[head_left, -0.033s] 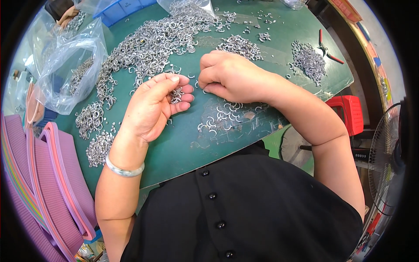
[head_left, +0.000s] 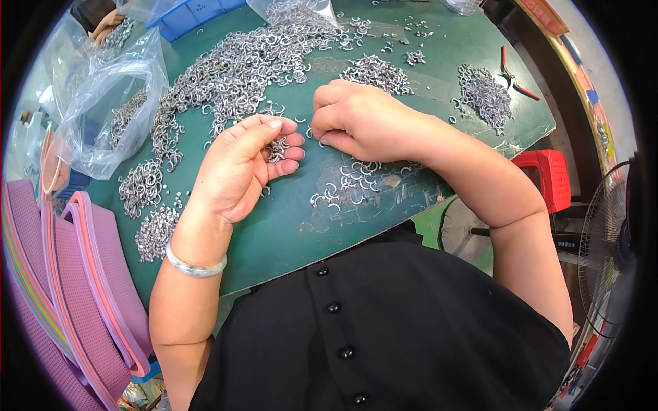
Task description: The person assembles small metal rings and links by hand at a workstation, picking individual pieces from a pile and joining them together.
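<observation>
Cupped around several small silver metal rings (head_left: 277, 148), my left hand (head_left: 236, 161) is held over the green table, its fingers curled and thumb along the top. My right hand (head_left: 363, 123) is closed just to its right, thumb and forefinger pinched at a small metal ring (head_left: 322, 143) that barely shows. Beneath the right wrist lies a scatter of C-shaped open rings (head_left: 353, 183). A large heap of rings (head_left: 240, 65) spreads beyond my left hand. Behind the right hand is a smaller pile of rings (head_left: 375, 72).
Red-handled pliers (head_left: 510, 77) lie at the far right beside another ring pile (head_left: 485, 96). Left of my wrist sit small metal bits (head_left: 156, 233) and a ring pile (head_left: 140, 186). An open plastic bag (head_left: 110, 103), blue bin (head_left: 195, 17), purple baskets (head_left: 103, 274) and red stool (head_left: 548, 179) surround the table (head_left: 274, 233).
</observation>
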